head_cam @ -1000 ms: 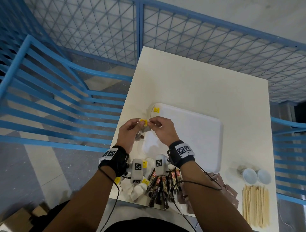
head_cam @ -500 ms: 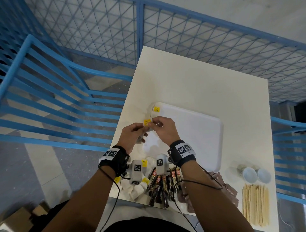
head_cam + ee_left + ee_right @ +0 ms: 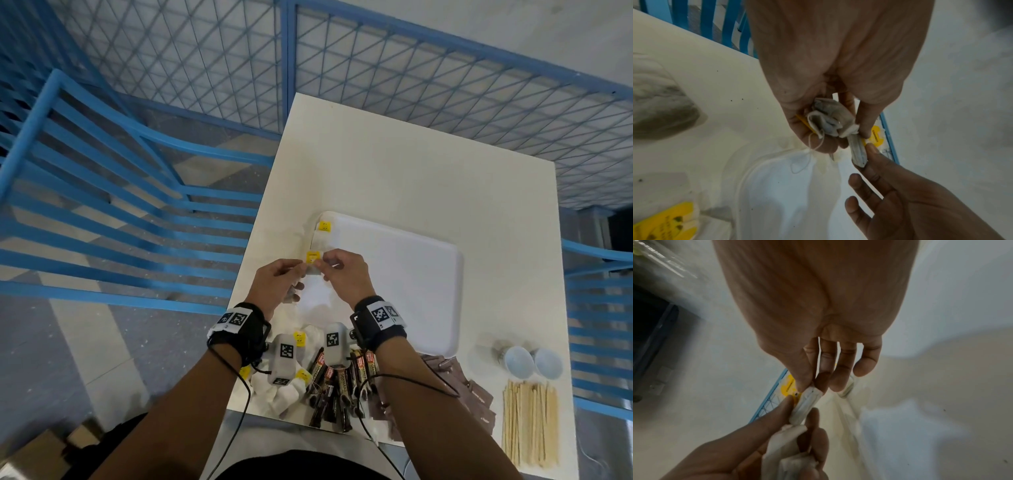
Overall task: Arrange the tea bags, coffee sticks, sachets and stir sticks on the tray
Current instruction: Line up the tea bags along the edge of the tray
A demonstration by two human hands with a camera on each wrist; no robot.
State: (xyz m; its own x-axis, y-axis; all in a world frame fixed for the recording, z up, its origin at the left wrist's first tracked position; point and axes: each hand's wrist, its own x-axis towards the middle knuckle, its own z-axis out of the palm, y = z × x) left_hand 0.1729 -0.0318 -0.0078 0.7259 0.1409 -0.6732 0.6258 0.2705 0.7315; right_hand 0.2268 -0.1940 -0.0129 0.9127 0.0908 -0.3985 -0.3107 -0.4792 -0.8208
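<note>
My left hand grips a small bunch of tea bags over the left edge of the white tray. My right hand pinches one tea bag of that bunch by its end, and its yellow tag shows between the two hands. In the left wrist view this tea bag sticks out below my left thumb, and a loose string hangs from the bunch. Another tea bag with a yellow tag lies in the tray's far left corner.
At the table's near edge lie a pile of tea bags, dark coffee sticks, brown sachets and wooden stir sticks. Two small white cups stand right of the tray. Blue railings surround the table.
Both hands stayed at the tray's left edge. The yellow tag between them shifted slightly to the right as my right fingers worked on the single tea bag.
</note>
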